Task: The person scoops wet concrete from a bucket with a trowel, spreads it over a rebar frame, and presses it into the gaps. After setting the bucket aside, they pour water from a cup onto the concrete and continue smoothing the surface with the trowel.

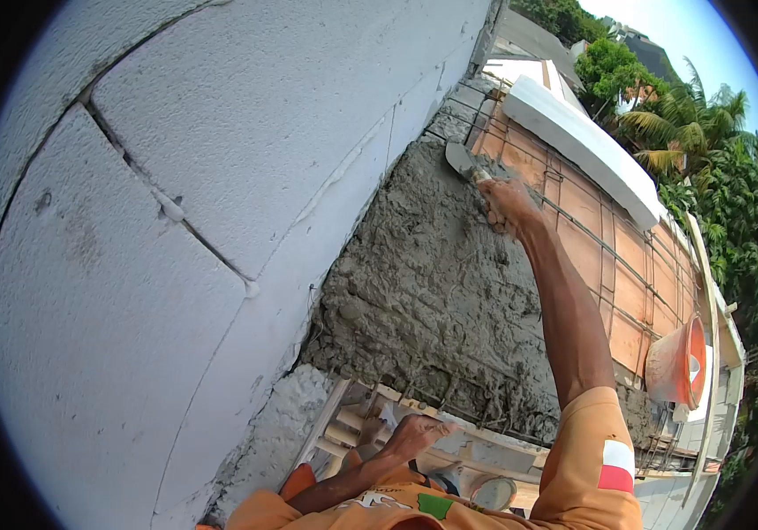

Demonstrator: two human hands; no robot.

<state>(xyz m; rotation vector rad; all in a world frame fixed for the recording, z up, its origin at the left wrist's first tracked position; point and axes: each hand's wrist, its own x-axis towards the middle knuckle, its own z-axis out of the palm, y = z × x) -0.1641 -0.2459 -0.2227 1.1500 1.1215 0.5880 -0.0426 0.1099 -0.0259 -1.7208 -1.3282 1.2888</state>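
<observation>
My right hand (509, 205) is closed round the handle of a trowel (462, 162). The trowel's metal blade lies against the far edge of the wet concrete (432, 265), a rough grey mass spread beside the white block wall. My left hand (420, 433) hangs low near my body, just in front of the form's near wooden edge. Its fingers point right, loosely bent and apart from the concrete, and nothing shows in them.
A white block wall (176, 203) rises on the left. Steel reinforcing bars (608, 238) cross the orange formwork panel (538, 172) beyond the concrete. An orange bucket (676, 362) sits at the right. A white block (582, 146) lies along the far edge, with trees (741, 221) behind.
</observation>
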